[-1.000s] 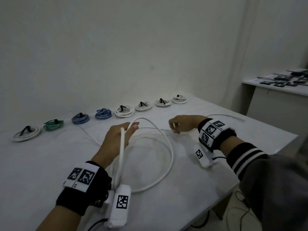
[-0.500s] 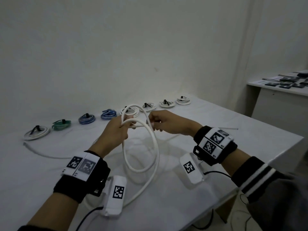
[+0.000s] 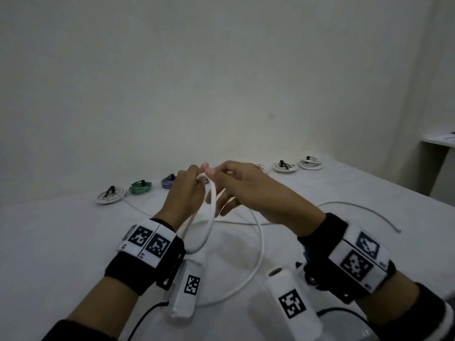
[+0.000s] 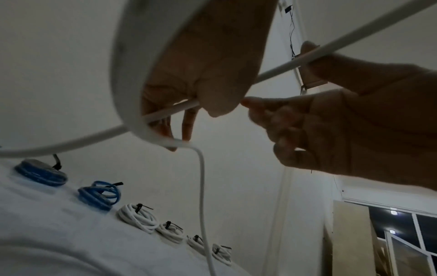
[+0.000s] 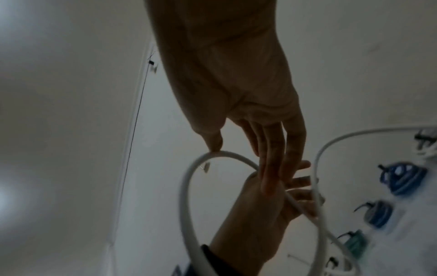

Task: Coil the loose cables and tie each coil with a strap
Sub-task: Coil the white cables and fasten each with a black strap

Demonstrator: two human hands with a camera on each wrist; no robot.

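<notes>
A long white cable [image 3: 212, 212] hangs in loops from my two hands, raised above the white table [image 3: 61, 242]. My left hand [image 3: 197, 179] grips the gathered loops; the left wrist view shows its thumb and fingers [image 4: 189, 115] curled round the strands. My right hand [image 3: 211, 173] meets it from the right and pinches a strand of the cable [image 5: 189, 179] between thumb and fingers, the other fingers spread. One wider loop [image 3: 258, 254] lies on the table. The loose tail [image 3: 357, 207] trails right, and its end rests on the table.
Tied coils line the far edge of the table: a white coil [image 3: 109, 196], a green coil [image 3: 140, 188], a blue coil [image 3: 168, 180], and more white coils [image 3: 284, 166] to the right. A second table [image 3: 440, 141] stands at the far right.
Both hands have risen and come together. My right hand has brought another turn of cable to the left hand, and the hanging loops are tighter. The view has tilted up.
</notes>
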